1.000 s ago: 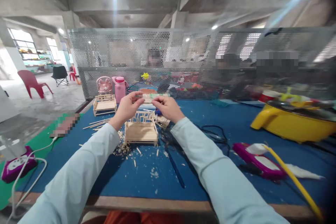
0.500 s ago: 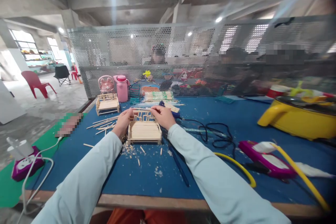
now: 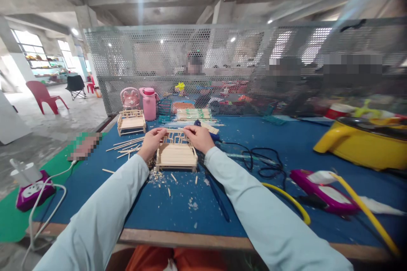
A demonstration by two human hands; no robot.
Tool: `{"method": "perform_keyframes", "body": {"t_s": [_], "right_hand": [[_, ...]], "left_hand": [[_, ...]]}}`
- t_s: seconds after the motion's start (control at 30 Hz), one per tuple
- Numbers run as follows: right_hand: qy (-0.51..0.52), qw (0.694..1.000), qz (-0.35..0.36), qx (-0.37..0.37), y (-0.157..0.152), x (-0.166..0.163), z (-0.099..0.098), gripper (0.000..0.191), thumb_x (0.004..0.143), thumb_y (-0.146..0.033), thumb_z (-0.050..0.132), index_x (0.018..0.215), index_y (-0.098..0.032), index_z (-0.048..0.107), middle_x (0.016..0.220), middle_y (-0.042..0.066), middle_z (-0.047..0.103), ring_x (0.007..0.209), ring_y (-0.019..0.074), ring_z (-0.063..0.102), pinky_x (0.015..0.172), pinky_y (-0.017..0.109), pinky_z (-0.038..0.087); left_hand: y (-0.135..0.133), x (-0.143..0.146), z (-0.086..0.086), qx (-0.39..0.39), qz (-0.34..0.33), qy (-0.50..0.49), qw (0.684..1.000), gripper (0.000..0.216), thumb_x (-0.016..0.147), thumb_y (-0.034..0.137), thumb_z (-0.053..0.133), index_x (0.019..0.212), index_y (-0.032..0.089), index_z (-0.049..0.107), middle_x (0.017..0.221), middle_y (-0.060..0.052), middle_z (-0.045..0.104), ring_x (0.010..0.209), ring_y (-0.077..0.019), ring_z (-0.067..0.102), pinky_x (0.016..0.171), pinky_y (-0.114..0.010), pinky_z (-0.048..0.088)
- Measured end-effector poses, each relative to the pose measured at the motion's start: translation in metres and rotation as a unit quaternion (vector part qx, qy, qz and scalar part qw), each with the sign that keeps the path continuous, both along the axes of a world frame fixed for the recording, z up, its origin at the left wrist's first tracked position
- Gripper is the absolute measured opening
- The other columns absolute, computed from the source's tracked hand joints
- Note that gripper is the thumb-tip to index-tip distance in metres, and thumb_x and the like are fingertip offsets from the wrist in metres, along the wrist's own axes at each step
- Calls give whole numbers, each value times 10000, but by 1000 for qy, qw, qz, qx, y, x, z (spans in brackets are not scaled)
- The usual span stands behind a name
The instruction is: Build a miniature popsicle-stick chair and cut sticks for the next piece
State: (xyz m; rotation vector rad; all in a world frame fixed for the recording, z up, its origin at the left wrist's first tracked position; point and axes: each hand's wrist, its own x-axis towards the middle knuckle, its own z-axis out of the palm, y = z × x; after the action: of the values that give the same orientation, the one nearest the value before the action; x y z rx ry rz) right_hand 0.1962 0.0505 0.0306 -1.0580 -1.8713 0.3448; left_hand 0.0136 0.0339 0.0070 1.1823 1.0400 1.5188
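Note:
A miniature wooden bench or bed, built of thin pale sticks, stands upright on the blue tabletop with its lattice back away from me. Along the top of that back runs a thin wooden stick. My left hand pinches its left end, and my right hand pinches its right end. The stick appears to lie on the top of the lattice; whether it is fixed there I cannot tell. Both thumbs and fingertips are pressed together at the back's upper corners.
A similar finished-looking wooden piece stands at the back left, before a pink flask. Loose sticks lie to the left. A black cable, a purple power strip and a yellow electric pot occupy the right.
The stick between my hands has come down slightly onto the top of the lattice back. My camera view has shifted a little; the wooden piece stands where it was.

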Motion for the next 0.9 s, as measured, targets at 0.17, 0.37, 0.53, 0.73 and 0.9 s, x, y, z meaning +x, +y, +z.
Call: {"method": "perform_keyframes", "body": {"t_s": [0.17, 0.37, 0.53, 0.73, 0.9], "right_hand": [[45, 998, 14, -39, 8, 2, -7, 271, 748, -273, 497, 880, -152, 699, 828, 56, 717, 725, 178, 634, 684, 290, 487], [96, 992, 20, -74, 9, 3, -11, 324, 738, -262, 489, 962, -118, 674, 839, 74, 717, 660, 156, 639, 625, 272, 504], [94, 993, 19, -64, 6, -4, -12, 278, 731, -332, 531, 826, -129, 696, 770, 63, 715, 667, 165, 628, 659, 277, 492], [79, 996, 7, -52, 7, -5, -13, 281, 748, -353, 510, 784, -134, 682, 707, 44, 696, 609, 151, 596, 607, 254, 466], [65, 997, 5, -43, 6, -5, -12, 264, 753, -344, 497, 747, -145, 671, 657, 28, 676, 594, 145, 577, 603, 244, 453]], "left_hand": [[2, -2, -2, 3, 3, 6, 1000, 456, 558, 522, 688, 787, 129, 663, 724, -57, 673, 597, -113, 558, 584, -238, 409], [2, -3, -3, 3, -1, 12, 1000, 473, 562, 536, 679, 806, 131, 660, 737, -54, 673, 594, -109, 556, 579, -235, 409], [0, -2, 0, 0, -5, 12, 1000, 470, 563, 532, 678, 803, 129, 648, 743, -57, 671, 596, -114, 559, 578, -242, 417], [0, -1, 0, 0, -4, 9, 1000, 436, 550, 511, 697, 765, 135, 649, 718, -42, 665, 593, -113, 551, 580, -240, 411], [0, -4, 3, -9, -6, -18, 1000, 484, 612, 574, 618, 826, 141, 656, 704, -41, 660, 606, -136, 570, 590, -256, 424]]}}
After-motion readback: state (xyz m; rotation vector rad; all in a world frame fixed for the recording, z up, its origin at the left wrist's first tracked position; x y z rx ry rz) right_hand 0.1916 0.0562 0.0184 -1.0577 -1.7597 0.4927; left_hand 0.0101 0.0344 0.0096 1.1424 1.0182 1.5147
